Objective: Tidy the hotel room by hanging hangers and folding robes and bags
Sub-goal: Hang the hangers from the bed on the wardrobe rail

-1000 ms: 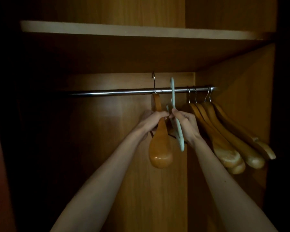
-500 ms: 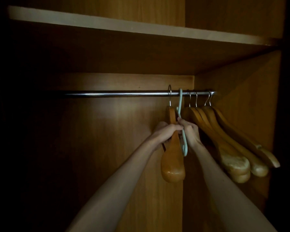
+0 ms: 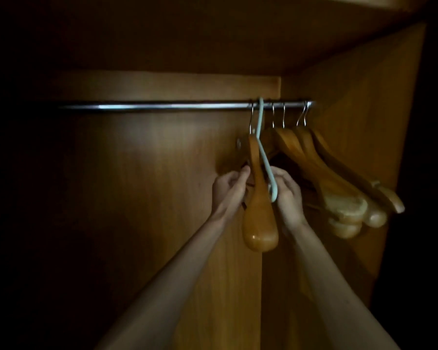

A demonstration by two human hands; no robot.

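Pale green hanger (image 3: 263, 152), thin, hook over the chrome rail (image 3: 162, 106) inside a dim wooden wardrobe (image 3: 359, 102); it hangs edge-on, body slanting down to the right grip. Right hand (image 3: 287, 193): fingers and thumb curled round the hanger's lower end, grip clamped on it. Just left of that grip, touching or nearly touching the green hanger, hangs a wooden hanger (image 3: 259, 213), also edge-on, metal hook on the rail beside the green hook, broad rounded shoulder end lowest, below both hands. Left hand (image 3: 229, 188): on the far side of the wooden hanger from the right grip, fingers curled, fingertips (image 3: 245, 170) against the hanger's left edge; the light is too poor to show whether they close round the wood or round a dark part behind it. Grip state there: cannot tell with certainty, looks pinched on the hanger. To the right of the right grip, a cluster of wooden hangers (image 3: 339, 188) on the same rail, four hooks visible, bodies fanned down and rightward, pale rounded ends lowest, near the wardrobe's right wall. Both forearms reach up from the lower edge of view. Rail left of the left grip carries nothing visible; that side lies in deep shadow.
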